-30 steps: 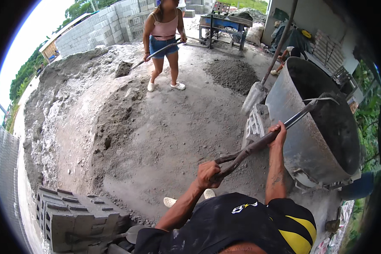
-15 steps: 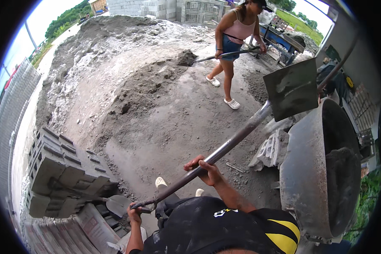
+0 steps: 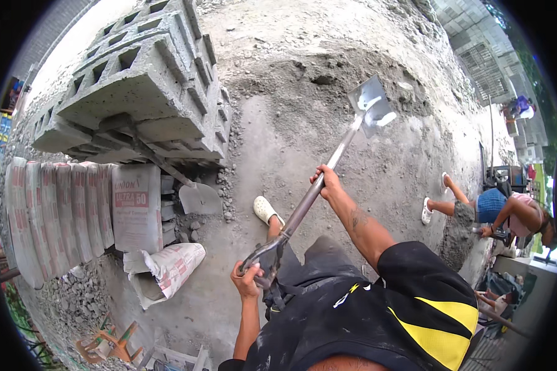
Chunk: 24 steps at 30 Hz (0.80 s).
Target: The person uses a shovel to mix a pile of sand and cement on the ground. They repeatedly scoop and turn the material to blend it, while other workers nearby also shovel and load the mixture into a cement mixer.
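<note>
A long-handled shovel (image 3: 309,191) is in both my hands, its metal shaft running from the near left up to the far right. My left hand (image 3: 246,281) is closed around the grip at the near end. Farther up, my right hand (image 3: 328,179) wraps around the middle of the shaft. The flat square blade (image 3: 368,102) has bright, shiny patches and carries no load that I can see. It is at the edge of a grey heap of sand-like material (image 3: 309,80); whether it touches the heap, I cannot tell.
Stacked hollow concrete blocks (image 3: 167,93) stand at left, with a second shovel (image 3: 199,198) leaning there. Below are upright paper sacks (image 3: 136,213), a torn open sack (image 3: 176,266) and a chair (image 3: 111,343). At right a co-worker (image 3: 507,207) bends with a shovel.
My view has turned left. The shovel blade has swung from beside the big metal drum to the grey heap, and the drum has left view. The co-worker has moved away from the heap.
</note>
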Motion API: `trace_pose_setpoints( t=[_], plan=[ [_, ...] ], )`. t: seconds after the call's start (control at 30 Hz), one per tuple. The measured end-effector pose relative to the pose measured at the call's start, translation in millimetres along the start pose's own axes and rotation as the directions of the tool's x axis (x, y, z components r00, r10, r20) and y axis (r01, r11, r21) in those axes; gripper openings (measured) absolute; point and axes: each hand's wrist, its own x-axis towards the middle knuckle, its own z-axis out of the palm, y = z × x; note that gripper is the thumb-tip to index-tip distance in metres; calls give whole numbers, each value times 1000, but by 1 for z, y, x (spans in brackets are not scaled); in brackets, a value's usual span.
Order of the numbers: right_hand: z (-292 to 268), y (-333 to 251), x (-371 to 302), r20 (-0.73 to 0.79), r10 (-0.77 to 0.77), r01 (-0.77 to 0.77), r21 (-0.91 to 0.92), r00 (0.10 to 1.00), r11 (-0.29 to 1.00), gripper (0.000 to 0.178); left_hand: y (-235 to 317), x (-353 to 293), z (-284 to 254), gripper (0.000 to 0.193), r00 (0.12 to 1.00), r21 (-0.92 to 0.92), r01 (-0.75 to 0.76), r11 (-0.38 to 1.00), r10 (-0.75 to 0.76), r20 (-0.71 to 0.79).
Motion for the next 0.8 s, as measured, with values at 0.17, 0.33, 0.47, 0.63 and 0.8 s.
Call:
trace_pose_setpoints(
  t=[0.17,0.33,0.47,0.63,0.8],
  plan=[
    [7,118,120,-197,256,-315,-382,946,869,9,1,18,39,17,920,-80,185,980,-201,-336],
    [9,247,144,-274,340,-437,-558,900,706,16,-28,40,-26,20,621,-240,303,922,-382,-684],
    [48,228,197,-273,463,-533,-539,843,652,16,-30,116,-7,14,526,-169,350,922,-342,-778],
    [90,86,439,-103,188,-213,-549,977,808,9,-85,320,160,13,661,-263,276,925,-381,-646],
    [141,-58,604,-164,101,-179,-581,981,794,10,-122,436,311,14,840,-344,48,938,-224,-494]
  ],
)
